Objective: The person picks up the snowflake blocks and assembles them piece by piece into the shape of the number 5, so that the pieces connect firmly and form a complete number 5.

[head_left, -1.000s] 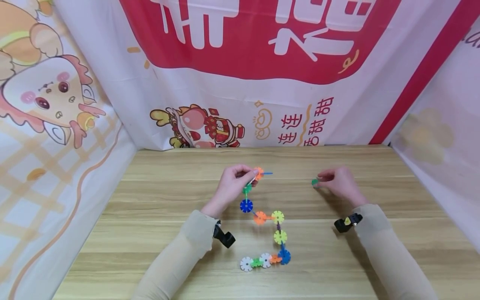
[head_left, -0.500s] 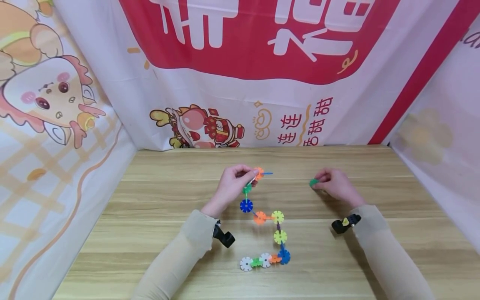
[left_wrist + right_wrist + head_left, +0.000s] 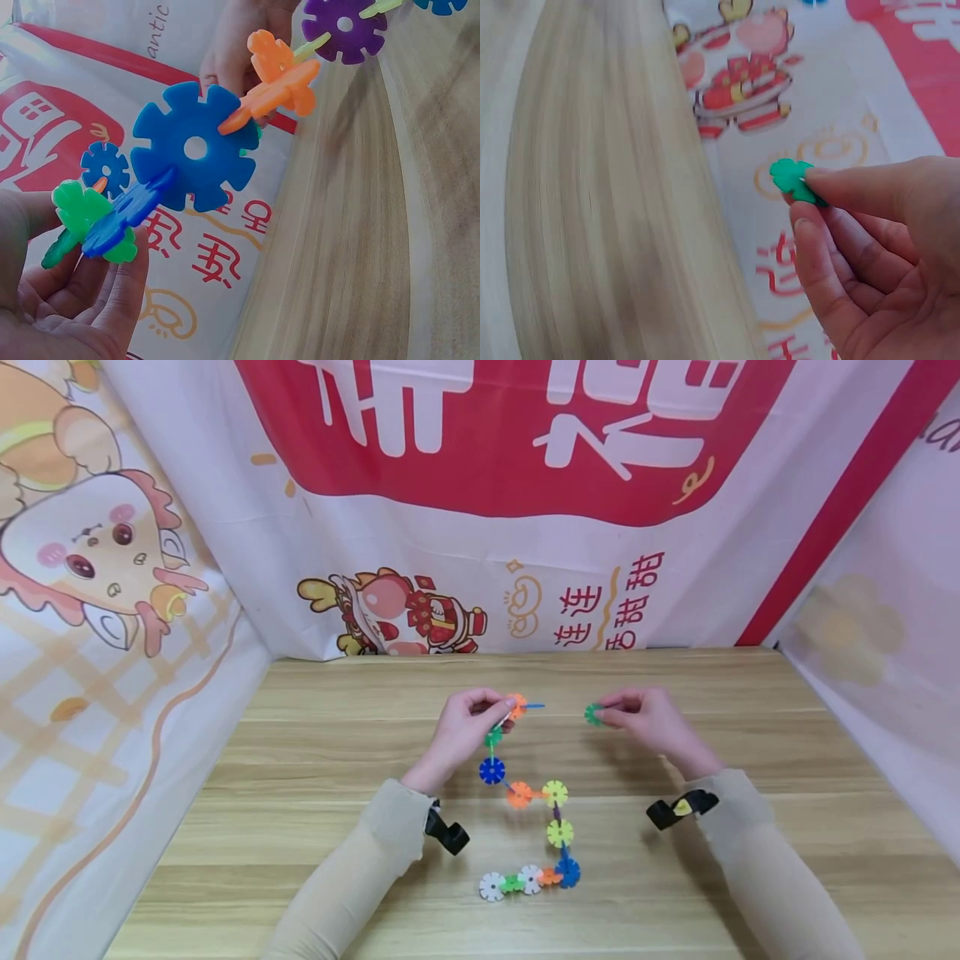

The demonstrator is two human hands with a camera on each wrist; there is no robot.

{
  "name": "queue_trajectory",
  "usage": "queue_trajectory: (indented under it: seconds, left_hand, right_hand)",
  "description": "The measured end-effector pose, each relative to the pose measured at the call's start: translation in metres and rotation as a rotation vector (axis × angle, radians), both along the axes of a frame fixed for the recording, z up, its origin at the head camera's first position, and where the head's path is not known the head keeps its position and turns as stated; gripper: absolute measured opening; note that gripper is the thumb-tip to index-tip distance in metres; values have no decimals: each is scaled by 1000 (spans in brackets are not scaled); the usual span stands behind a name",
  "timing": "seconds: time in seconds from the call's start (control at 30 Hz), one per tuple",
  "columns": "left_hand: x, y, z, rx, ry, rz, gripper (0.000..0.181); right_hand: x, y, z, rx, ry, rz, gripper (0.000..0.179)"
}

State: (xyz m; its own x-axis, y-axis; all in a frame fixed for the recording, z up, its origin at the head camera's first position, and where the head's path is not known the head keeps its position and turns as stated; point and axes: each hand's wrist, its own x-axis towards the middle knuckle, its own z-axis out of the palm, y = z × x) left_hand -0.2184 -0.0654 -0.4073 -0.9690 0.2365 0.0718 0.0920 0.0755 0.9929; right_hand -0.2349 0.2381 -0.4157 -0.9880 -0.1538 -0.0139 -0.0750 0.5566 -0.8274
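A chain of slotted snowflake discs [image 3: 492, 771] winds over the table in several colours. My left hand [image 3: 468, 727] pinches its far end, by an orange disc [image 3: 517, 706] with a thin blue disc [image 3: 535, 705] seen edge-on. In the left wrist view, the left hand [image 3: 82, 300] has its fingers around a bright green disc [image 3: 73, 206], with a large blue disc [image 3: 176, 120] and an orange disc [image 3: 289, 79] farther along. My right hand [image 3: 645, 722] holds a single green snowflake disc [image 3: 593, 714] between thumb and fingers, a short gap right of the chain's end.
The wooden table [image 3: 337, 860] runs back to a printed cloth [image 3: 450, 543], and cloth walls stand at both sides. A black wrist camera [image 3: 450, 837] juts from the left sleeve, another black camera [image 3: 663, 812] from the right. The chain's near end has a white disc [image 3: 492, 887].
My right hand has moved left with the green snowflake disc, closer to the chain's end, and the disc now faces the camera more. The left hand and the chain stay put.
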Motion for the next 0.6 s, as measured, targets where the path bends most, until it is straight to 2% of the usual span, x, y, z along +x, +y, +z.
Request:
queue_trajectory:
  seconds: [0.3,0.5,0.6]
  left_hand:
    - [0,1,0,-2,8,-6,16]
    - [0,2,-2,2,29,-2,16]
    - [0,2,-2,-4,34,0,16]
  right_hand:
    - [9,-32,10,-231,65,-22,25]
    - [17,-51,17,-408,39,-12,26]
    - [19,-57,17,-448,24,-25,25]
